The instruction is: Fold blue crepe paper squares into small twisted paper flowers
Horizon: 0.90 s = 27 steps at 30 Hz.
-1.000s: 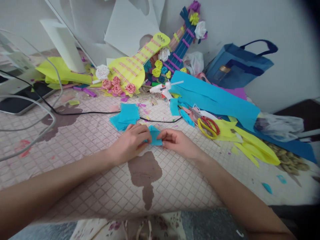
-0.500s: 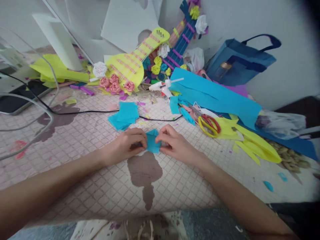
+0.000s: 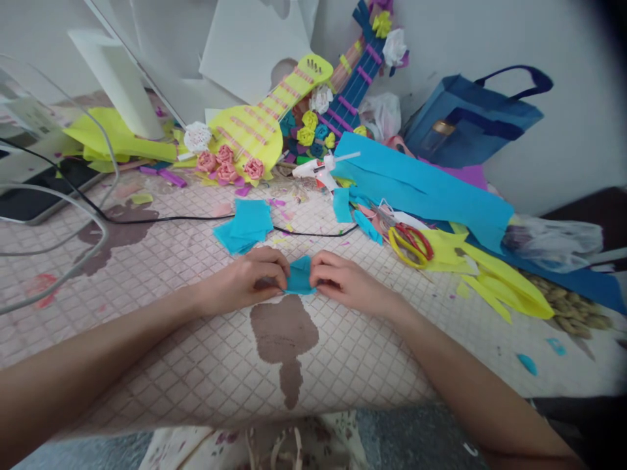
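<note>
Between my hands, just above a brown patch on the quilted cloth, is a small piece of blue crepe paper (image 3: 300, 275) with a folded edge along its near side. My left hand (image 3: 259, 274) pinches its left edge. The right edge is held between the thumb and fingers of my right hand (image 3: 340, 279). Fingertips hide both ends of the piece. Beyond my left hand lies a loose stack of blue paper squares (image 3: 249, 222), crossed by a black cable. Another small blue piece (image 3: 341, 205) rests farther back.
A white glue gun (image 3: 316, 171) stands behind. To the right lie scissors (image 3: 411, 247) with red and yellow handles, yellow paper (image 3: 514, 287) and a long blue sheet (image 3: 421, 183). A yellow paper guitar (image 3: 249, 134) with flowers leans at the back. Grey cables (image 3: 100, 241) loop at left.
The near edge of the blue paper is now folded up, so the piece looks shorter. My right hand has shifted slightly lower, and both hands now grip opposite ends.
</note>
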{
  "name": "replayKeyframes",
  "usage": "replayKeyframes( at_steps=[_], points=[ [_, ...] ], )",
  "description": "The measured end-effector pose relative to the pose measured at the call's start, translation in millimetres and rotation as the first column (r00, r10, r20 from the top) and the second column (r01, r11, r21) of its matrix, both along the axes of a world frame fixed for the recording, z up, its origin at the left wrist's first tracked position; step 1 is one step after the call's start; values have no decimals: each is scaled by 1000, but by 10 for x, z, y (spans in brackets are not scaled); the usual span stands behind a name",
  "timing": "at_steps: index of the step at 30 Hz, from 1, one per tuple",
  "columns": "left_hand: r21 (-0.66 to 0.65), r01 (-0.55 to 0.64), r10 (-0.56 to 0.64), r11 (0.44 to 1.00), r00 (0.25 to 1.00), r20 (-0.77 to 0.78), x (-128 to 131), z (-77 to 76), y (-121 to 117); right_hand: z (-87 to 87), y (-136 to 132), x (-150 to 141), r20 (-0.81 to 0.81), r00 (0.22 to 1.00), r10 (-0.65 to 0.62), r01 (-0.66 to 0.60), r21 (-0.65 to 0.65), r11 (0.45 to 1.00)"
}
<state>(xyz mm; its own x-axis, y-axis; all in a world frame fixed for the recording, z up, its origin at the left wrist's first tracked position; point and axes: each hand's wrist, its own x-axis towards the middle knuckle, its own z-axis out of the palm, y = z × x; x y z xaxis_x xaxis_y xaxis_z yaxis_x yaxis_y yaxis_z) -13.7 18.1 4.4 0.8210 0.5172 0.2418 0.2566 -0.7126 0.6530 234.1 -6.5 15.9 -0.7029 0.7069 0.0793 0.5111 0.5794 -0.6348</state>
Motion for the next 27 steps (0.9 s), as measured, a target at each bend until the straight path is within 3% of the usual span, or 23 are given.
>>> replayKeyframes(
  at_steps=[11,27],
  points=[
    [-35,44,-44,998,999,10,-12,5,37,18,31,52,-28,999,39,-42,-121,992],
    [-21,-3,4,1000,1000,24,101,38,-48,79,-17,7,-19,1000,-2,-1,-144,990]
  ],
)
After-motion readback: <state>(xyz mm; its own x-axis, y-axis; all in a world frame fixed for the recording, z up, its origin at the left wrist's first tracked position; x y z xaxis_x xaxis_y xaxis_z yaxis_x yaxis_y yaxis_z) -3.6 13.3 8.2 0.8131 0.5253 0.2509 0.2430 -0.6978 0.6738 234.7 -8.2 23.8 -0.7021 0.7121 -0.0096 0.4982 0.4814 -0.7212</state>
